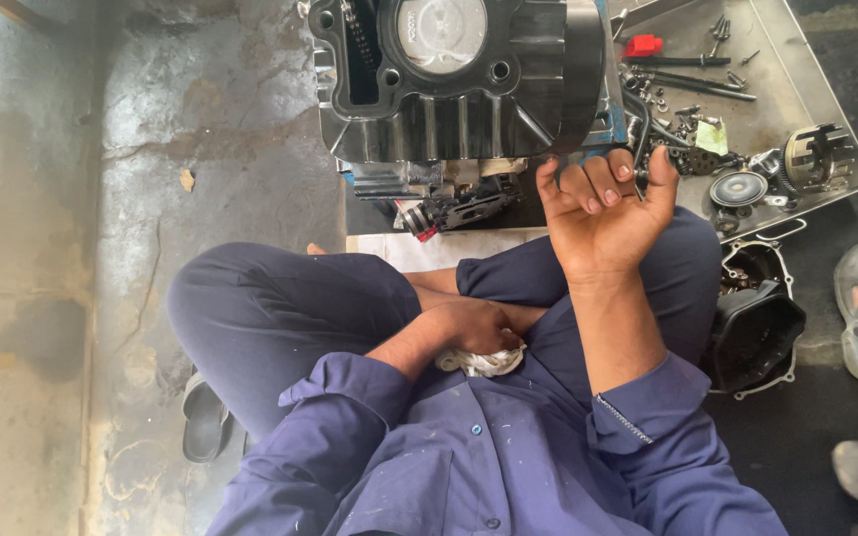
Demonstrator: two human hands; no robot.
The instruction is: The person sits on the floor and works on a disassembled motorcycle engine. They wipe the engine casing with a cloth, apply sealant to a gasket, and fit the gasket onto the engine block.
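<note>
— Where's the white rag [481,361]?
— In the lap, gripped by the left hand [476,328], fingers closed round it.
— And the right hand [603,213]?
— Raised, palm up, fingers loosely curled, holding nothing, near the black engine block [449,89] and parts tray [826,99].

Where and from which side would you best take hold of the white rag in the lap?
Probably the crumpled end of the white rag that bulges out beside the left hand, coming from above and the right; the rest is covered by that hand's closed fingers.
</note>
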